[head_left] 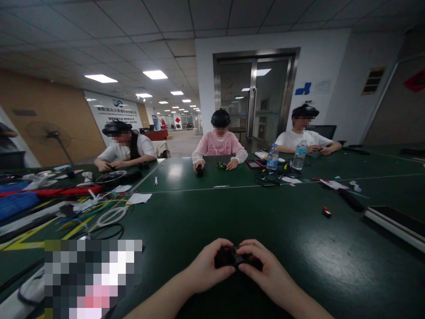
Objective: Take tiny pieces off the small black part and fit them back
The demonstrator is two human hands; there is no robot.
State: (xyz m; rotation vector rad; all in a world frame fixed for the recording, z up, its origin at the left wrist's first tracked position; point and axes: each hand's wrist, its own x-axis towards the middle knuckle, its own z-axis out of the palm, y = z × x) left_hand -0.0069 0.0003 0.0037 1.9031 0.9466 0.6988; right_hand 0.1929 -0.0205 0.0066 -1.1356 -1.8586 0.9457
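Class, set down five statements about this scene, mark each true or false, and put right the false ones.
1. The left hand and right hand both hold the black object. True.
2. Two bottles stand left of the pink top in the picture. False: the bottles stand right of it.
3. A small red-topped item lies right of both hands. True.
4. The fan is on the picture's right. False: the fan is on its left.
5. The table is dark green. True.
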